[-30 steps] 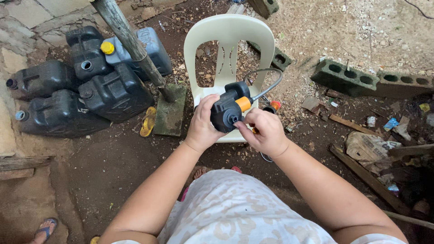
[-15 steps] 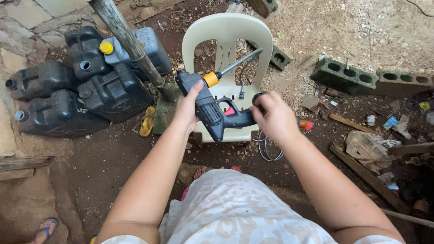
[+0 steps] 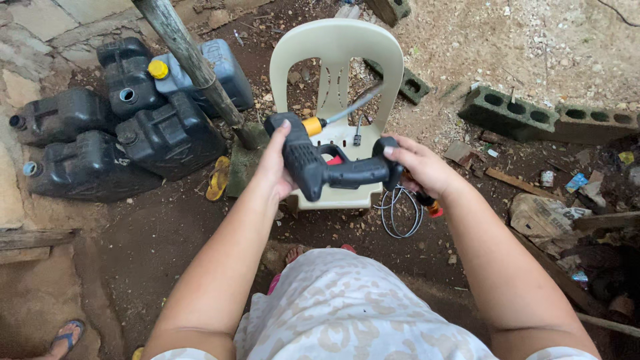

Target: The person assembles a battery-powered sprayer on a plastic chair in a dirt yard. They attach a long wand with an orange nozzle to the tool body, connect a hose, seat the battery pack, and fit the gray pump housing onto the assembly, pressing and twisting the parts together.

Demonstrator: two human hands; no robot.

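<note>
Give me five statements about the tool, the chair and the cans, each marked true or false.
1. Both hands hold the spray gun. True: the left hand grips its body, the right hand its handle end.
2. The gun has a green collar. False: the collar is yellow, below a metal lance.
3. The chair is black. False: it is cream plastic.
4. Dark jerry cans lie to the left of the chair. True.
5. The concrete blocks are stacked on the chair. False: they lie on the ground to its right.
</note>
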